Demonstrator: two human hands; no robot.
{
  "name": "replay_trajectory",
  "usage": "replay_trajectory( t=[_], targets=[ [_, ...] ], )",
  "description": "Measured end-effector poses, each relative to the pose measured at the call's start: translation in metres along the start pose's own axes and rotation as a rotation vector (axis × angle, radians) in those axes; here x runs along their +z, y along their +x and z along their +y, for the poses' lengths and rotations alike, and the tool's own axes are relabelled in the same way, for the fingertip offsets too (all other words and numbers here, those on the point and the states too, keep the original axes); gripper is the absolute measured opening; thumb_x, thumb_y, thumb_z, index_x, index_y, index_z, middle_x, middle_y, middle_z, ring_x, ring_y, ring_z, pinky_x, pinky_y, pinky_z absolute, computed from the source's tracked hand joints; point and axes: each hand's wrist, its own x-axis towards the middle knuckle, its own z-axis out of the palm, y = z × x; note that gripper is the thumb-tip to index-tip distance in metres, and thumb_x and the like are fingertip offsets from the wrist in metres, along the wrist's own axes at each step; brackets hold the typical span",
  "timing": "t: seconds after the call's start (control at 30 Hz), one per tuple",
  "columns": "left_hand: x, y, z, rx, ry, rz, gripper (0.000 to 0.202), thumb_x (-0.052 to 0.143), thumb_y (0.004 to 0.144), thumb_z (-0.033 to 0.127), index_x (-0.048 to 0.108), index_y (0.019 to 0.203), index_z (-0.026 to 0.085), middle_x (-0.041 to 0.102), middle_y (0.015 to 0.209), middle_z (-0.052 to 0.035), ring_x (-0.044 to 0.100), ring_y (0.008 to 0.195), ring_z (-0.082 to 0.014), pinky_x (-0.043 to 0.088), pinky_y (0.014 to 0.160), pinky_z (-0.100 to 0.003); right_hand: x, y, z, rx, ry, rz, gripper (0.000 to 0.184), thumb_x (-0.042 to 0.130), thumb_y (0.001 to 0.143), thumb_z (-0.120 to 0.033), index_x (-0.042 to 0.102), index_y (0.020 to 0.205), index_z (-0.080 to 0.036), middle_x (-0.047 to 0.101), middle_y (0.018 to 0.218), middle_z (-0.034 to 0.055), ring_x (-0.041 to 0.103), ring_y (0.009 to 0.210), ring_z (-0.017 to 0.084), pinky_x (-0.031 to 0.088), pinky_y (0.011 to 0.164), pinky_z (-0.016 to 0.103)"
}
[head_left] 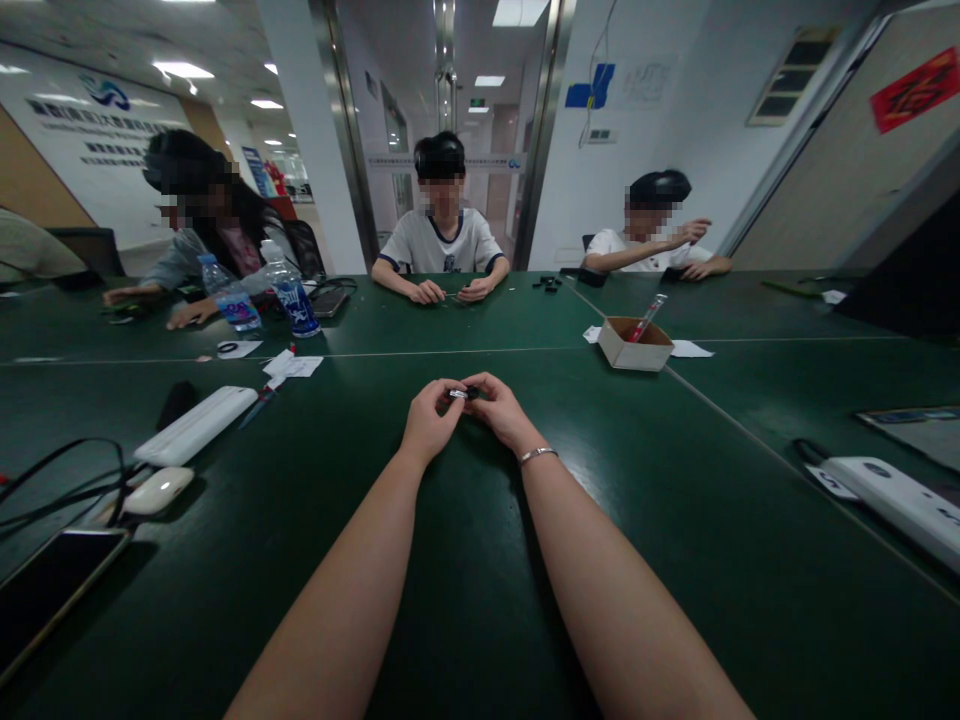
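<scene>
My two hands meet above the dark green table [480,560], straight ahead of me. My left hand [429,418] and my right hand [501,408] both pinch one small part, black and silver [463,393], between their fingertips. The fingers of both hands are curled around it. It is too small to name. A thin silver bracelet [538,454] circles my right wrist.
A small cardboard box [634,343] with a red-tipped tube stands ahead on the right. White power strips lie at left [196,424] and right [896,496]. A phone [52,590], cables and a white mouse [157,490] are near left. Two water bottles [292,296] and three seated people are across.
</scene>
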Motion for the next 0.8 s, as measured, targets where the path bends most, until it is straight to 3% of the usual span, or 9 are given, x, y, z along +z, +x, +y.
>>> replay_trajectory(
  t=[0.27,0.53,0.73,0.8],
  targets=[
    [0.003,0.002,-0.018,-0.069,-0.119,0.029,0.013,0.059,0.082,0.023,0.064,0.093,0.019,0.067,0.092,-0.0046,0.063,0.083,-0.0177,0.05,0.074,-0.029,-0.003,0.005,0.008,-0.02,-0.017,-0.002,0.033,0.06,0.059,-0.013,0.069,0.09,-0.019,0.067,0.083,-0.0002,0.06,0.072,0.014,0.054,0.074,0.028],
    [0.002,0.001,-0.014,-0.078,-0.093,0.023,0.014,0.059,0.082,0.023,0.065,0.094,0.02,0.067,0.093,-0.0044,0.063,0.084,-0.0175,0.049,0.073,-0.028,-0.007,0.008,0.014,-0.016,-0.18,0.037,0.038,0.056,0.062,-0.007,0.072,0.095,-0.018,0.067,0.076,0.0,0.055,0.061,0.012,0.047,0.063,0.025],
    [0.0,0.002,-0.01,-0.085,-0.017,0.045,0.013,0.06,0.082,0.023,0.066,0.094,0.021,0.065,0.094,-0.0034,0.061,0.082,-0.0165,0.049,0.071,-0.028,-0.002,0.012,0.02,-0.102,-0.331,0.007,0.037,0.063,0.068,-0.008,0.07,0.102,-0.021,0.068,0.091,0.0026,0.059,0.075,0.016,0.049,0.076,0.032],
    [-0.002,0.002,-0.01,-0.103,0.019,0.054,0.013,0.06,0.082,0.023,0.066,0.094,0.021,0.064,0.095,-0.0035,0.06,0.082,-0.0165,0.049,0.07,-0.028,-0.001,0.013,0.022,-0.111,-0.368,0.033,0.04,0.065,0.068,-0.009,0.068,0.105,-0.021,0.066,0.087,0.0017,0.058,0.073,0.015,0.049,0.074,0.031]
  ],
)
